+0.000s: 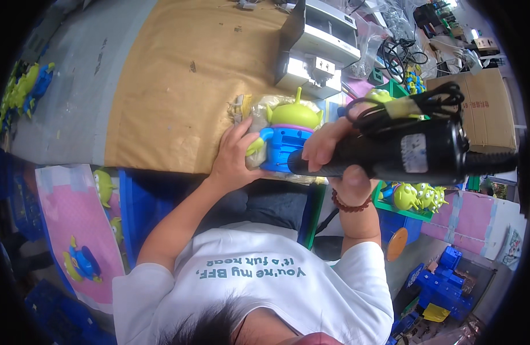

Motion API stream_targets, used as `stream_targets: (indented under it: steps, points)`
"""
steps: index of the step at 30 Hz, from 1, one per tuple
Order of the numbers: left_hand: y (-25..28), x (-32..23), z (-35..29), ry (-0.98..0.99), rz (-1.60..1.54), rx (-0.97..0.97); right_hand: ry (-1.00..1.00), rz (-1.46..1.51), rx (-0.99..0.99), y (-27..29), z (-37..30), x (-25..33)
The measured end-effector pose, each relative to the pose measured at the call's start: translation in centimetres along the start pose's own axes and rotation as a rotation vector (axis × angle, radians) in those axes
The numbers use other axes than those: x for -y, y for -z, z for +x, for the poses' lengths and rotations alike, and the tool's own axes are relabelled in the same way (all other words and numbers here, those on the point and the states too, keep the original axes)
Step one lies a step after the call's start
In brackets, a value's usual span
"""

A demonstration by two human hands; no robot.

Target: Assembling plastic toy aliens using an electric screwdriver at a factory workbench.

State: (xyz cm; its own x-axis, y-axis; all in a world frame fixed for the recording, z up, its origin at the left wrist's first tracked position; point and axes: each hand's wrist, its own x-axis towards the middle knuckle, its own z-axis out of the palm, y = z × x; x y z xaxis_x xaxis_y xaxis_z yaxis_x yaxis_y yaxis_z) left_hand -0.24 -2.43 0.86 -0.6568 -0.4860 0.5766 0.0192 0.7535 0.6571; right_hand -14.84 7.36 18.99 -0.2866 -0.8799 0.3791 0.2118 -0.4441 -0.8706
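Observation:
A green-headed toy figure point(295, 117) with a blue body lies on a plastic-wrapped pad point(259, 109) at the table's front edge. Recesses show in the blue body. My left hand point(233, 154) rests at the toy's left side, fingers spread around its arm and the pad. In my right hand point(328, 144) is a black electric screwdriver point(385, 155), held level with its nose against or just over the lower right of the blue body. Whether the tip touches a screw is hidden. A bundled black cord point(411, 106) lies along the tool.
Brown paper point(178, 86) covers the table, and a white-grey machine point(319, 46) stands behind the toy. At right, a green crate point(423, 214) holds several green toy heads, with a cardboard box point(472, 109) beyond. Another figure point(81, 261) lies on a pink mat point(66, 201) at left.

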Motion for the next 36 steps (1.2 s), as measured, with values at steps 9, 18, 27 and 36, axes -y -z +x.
stream_targets:
  steps: [9,18,27,36]
  points:
    - [0.3,-0.2,0.1,0.003,0.016,0.027,0.042,-0.148,0.165,0.0,-0.7,-0.9]
    - [0.2,-0.5,-0.2,0.060,-0.017,0.032,0.113,-0.116,0.448,1.6,0.3,-1.5]
    - [2.8,-3.9,3.5,0.475,-0.124,0.146,-0.073,-0.013,0.086,1.0,-1.7,-1.6]
    - [3.2,-4.7,8.2,0.770,-0.276,0.592,0.267,0.375,-0.022,4.7,-3.8,8.6]
